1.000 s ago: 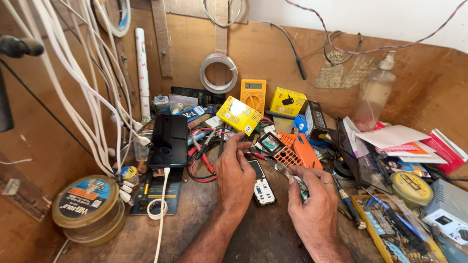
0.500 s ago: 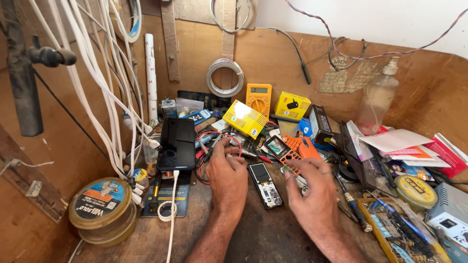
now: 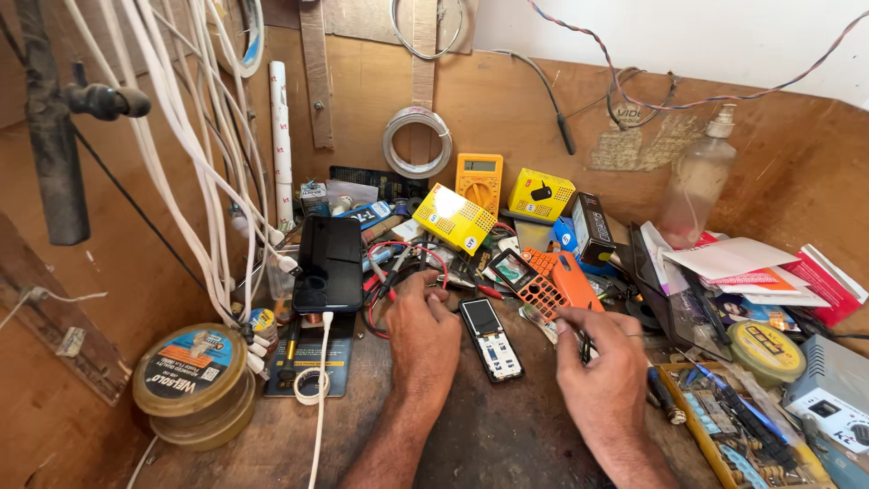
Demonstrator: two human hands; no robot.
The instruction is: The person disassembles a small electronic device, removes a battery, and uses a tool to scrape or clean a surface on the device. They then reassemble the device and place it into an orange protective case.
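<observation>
An opened small keypad phone (image 3: 490, 339) lies face up on the wooden bench between my hands. My left hand (image 3: 424, 331) rests just left of it, fingers curled among red and black test leads (image 3: 396, 272); whether it grips one I cannot tell. My right hand (image 3: 600, 362) is to the right of the phone and pinches a thin dark tool (image 3: 585, 345) between thumb and fingers. An orange phone shell (image 3: 552, 281) lies just beyond.
A black smartphone (image 3: 329, 263) on a white cable lies left. Two yellow multimeters (image 3: 479, 180) and yellow boxes stand at the back. Round tins (image 3: 192, 387) sit front left, a tool tray (image 3: 738, 426) front right, and papers and a plastic bottle (image 3: 697, 181) to the right.
The view has tilted and shifted. The keypad phone now lies uncovered between my hands. My right hand has drawn back to the right with the thin tool.
</observation>
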